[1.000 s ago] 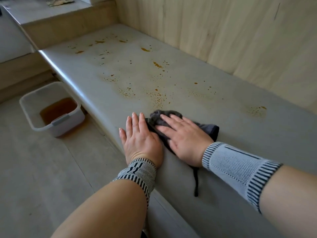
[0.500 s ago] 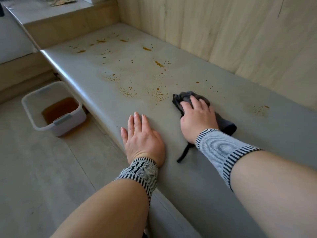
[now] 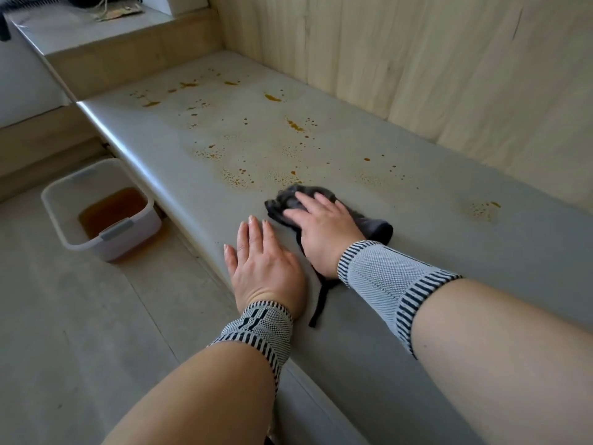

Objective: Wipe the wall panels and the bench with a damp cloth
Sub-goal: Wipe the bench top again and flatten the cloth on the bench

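- Grey and smooth, the bench [image 3: 417, 316] is dotted with small brown spots [image 3: 237, 179] near its middle and far end.
- Wooden wall panels [image 3: 417, 65] are seen right behind the bench.
- A dark cloth [image 3: 375, 224] is pressed flat on the bench by the right hand [image 3: 321, 229], with the fingers spread over it.
- The left hand [image 3: 263, 268] is laid flat on the bench edge, just beside the cloth, and nothing is held in it.
- On the floor [image 3: 64, 332], a white tub [image 3: 57, 203] is seen, with brown water [image 3: 109, 208] in it.

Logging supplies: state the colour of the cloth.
Dark grey cloth, seen in the head view under the right hand.
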